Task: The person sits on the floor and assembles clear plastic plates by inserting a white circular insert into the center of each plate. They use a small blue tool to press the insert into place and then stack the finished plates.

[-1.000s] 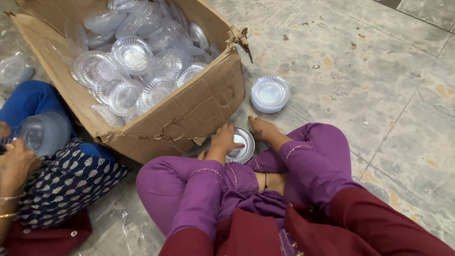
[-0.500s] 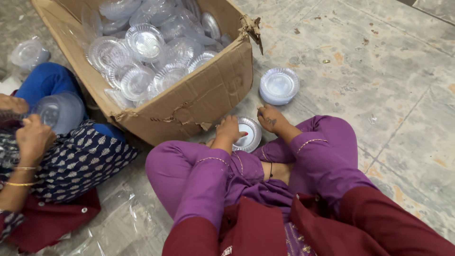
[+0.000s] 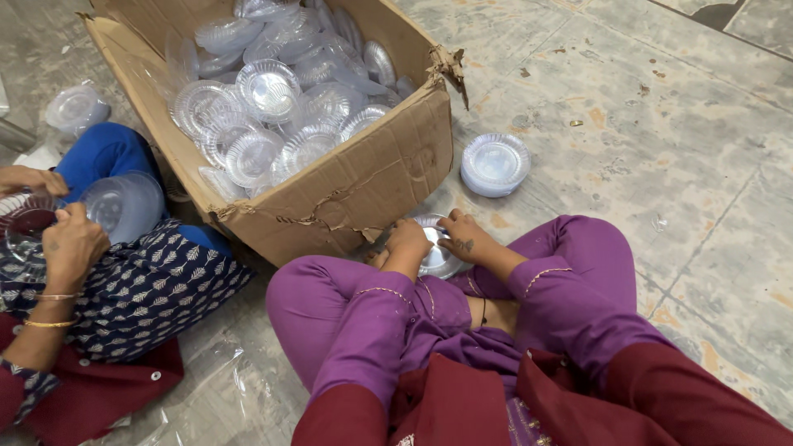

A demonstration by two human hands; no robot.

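I sit cross-legged on the floor in purple trousers. Both my hands rest on a small stack of clear plastic lids (image 3: 435, 254) lying on the floor between my knees. My left hand (image 3: 407, 240) grips its left edge, and my right hand (image 3: 464, 238) holds its right edge. Just beyond stands an open cardboard box (image 3: 363, 186) filled with many clear round plastic lids (image 3: 268, 91). A separate stack of lids (image 3: 495, 164) sits on the floor to the right of the box.
A co-worker sits at my left in a blue patterned top; their hand (image 3: 73, 239) holds a clear plastic container (image 3: 124, 205). More clear containers (image 3: 76, 107) lie by the box's far left. Plastic wrap (image 3: 223, 396) lies on the tiled floor.
My hands stay on the lid stack between my knees; my view has shifted so the box and co-worker sit further right. The co-worker's hand with the container has moved down a little.
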